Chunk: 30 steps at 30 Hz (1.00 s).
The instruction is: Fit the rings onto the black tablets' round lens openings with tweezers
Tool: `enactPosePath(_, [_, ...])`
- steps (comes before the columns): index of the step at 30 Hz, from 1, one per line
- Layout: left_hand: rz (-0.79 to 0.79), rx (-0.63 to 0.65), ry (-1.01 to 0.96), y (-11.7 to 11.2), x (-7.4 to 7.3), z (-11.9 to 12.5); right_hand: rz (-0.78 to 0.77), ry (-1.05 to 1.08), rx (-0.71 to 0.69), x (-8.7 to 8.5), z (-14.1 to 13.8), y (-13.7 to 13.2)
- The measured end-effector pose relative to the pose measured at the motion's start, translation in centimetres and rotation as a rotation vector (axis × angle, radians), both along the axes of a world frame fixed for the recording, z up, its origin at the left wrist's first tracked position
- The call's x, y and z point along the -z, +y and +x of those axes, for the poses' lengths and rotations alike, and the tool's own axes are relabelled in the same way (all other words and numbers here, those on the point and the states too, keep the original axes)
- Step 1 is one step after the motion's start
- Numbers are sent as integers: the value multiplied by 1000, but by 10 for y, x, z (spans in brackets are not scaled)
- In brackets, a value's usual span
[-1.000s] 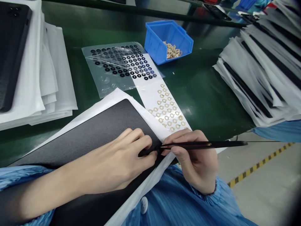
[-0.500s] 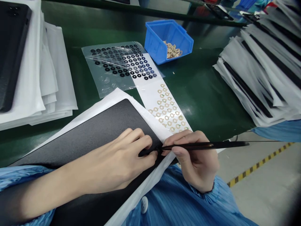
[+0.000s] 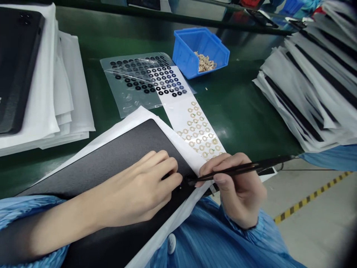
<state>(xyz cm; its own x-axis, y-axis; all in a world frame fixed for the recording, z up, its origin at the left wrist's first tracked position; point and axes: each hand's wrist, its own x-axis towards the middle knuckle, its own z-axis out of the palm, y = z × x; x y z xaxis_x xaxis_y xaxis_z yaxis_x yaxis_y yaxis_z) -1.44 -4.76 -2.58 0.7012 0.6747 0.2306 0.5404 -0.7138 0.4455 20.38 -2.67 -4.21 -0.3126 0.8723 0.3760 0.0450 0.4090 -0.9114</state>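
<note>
A flat black tablet-like panel lies slantwise on a white sheet-like sleeve in front of me. My left hand rests on the panel with its fingers curled together near the corner; their tips are partly hidden, so I cannot make out what they hold. Between thumb and fingers, my right hand grips black tweezers. The tweezers' tips point left, at a small dark round spot by the panel's corner.
Beyond the panel lie a white sheet of pale rings and a clear film over black rings. A blue bin holds small beige pieces. Sleeved panels are stacked at left and right. A black device tops the left stack.
My left fingers have drawn back slightly from the corner, uncovering the round spot. My right hand has shifted a little right, and the tweezers' rear end has tilted up.
</note>
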Motion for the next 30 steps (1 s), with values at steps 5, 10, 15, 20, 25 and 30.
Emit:
enactPosePath(5, [6, -19, 28, 2, -2, 1, 207, -228, -72, -42, -7, 43])
enactPosePath(10, [52, -37, 93, 1, -5, 3, 337, -354, -210, -65, -73, 104])
enactPosePath(15, [108, -44, 140, 1, -3, 2, 250, -288, -327, -35, -156, 148])
enactPosePath(20, [131, -50, 156, 0, -2, 4, 382, -453, -394, -15, -178, 157])
enactPosePath(25, [114, -161, 165, 4, -2, 2, 350, -335, -334, -44, -141, 151])
enactPosePath(30, [167, -605, 168, 19, 2, -20, 317, -551, -409, -49, -80, 145])
